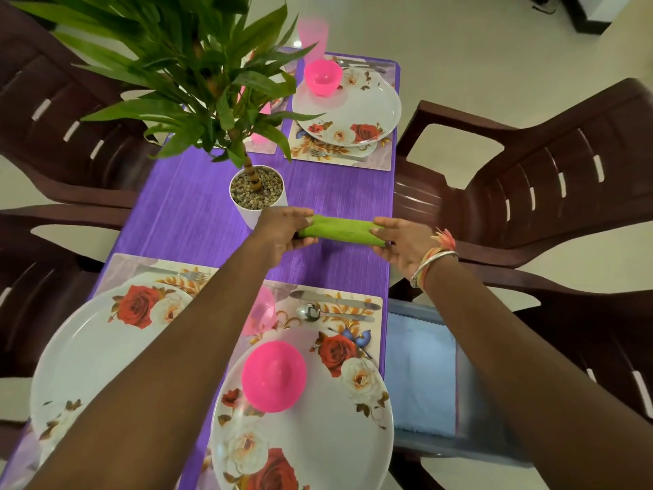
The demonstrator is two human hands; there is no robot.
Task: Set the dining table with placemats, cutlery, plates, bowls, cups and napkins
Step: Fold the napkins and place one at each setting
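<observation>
The long counter (183, 213) under its purple ribbed cloth carries a leafy plant in a white pot (244, 216) at its centre. At the near end is a round white rose-patterned plate (318, 436) with an upturned pink plastic bowl (274, 376) on it. Just right of the pot, low over bare cloth, is a rolled green cloth napkin (341, 231), one end gripped by the left hand (282, 231), the other by the right hand (403, 245).

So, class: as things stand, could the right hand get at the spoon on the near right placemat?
Probably yes, but not freely: the right hand grips one end of the rolled green napkin, so it must let go first. The spoon lies uncovered beside the knife, nothing between.
</observation>
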